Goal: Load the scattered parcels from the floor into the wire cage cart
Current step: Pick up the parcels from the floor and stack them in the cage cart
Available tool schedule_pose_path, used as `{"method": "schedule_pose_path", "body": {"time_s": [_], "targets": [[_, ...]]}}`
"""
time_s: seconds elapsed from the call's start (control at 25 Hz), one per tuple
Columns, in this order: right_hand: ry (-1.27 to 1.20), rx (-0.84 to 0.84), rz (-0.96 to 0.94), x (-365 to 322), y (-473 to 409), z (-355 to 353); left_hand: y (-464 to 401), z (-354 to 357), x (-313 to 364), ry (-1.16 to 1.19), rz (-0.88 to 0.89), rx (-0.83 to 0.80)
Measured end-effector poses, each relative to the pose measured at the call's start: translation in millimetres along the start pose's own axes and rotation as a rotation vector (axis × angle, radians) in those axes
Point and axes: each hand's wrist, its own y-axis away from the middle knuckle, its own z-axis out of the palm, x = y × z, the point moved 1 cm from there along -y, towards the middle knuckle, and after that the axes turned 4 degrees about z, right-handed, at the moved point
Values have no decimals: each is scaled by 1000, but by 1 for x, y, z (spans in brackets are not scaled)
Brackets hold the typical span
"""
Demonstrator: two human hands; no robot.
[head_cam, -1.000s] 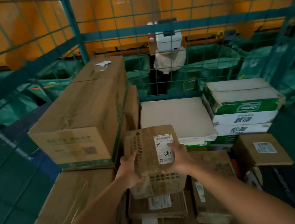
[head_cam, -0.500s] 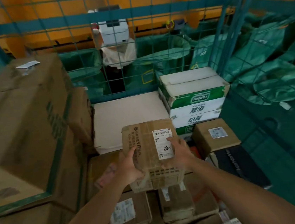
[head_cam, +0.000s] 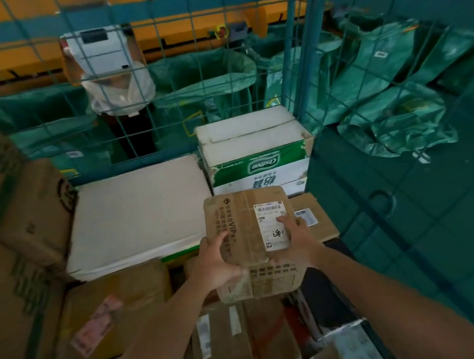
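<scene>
Green floor (head_cam: 432,245) surrounds the wire cage cart (head_cam: 293,63). Left hand (head_cam: 214,263) and right hand (head_cam: 294,242) grip the brown parcel (head_cam: 251,236), fingers curled around its sides, apparently above stacked cartons (head_cam: 236,341) inside.

The brown box (head_cam: 251,236) held in both hands carries the printed letters "VIP" among Chinese characters too small to read. Its white shipping label (head_cam: 272,225) shows a barcode, small unreadable print and one handwritten character. The green and white carton (head_cam: 257,159) behind it bears a brand logo seen upside down, seemingly "Cestbon", above large inverted Chinese characters.
</scene>
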Motion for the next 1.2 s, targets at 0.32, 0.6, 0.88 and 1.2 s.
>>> {"method": "schedule_pose_path", "body": {"time_s": [0.32, 0.6, 0.88, 1.2], "targets": [[41, -61, -37, 29, -30, 15, -13, 37, -13, -35, -132, 44], [68, -103, -99, 5, -43, 58, -2, 29, -53, 11, -217, 133], [69, -138, -105, -27, -53, 118, 11, 2, -103, 79, -306, 160], [86, -181, -114, -56, -42, 133, 24, -20, -131, 32, -324, 179]]}}
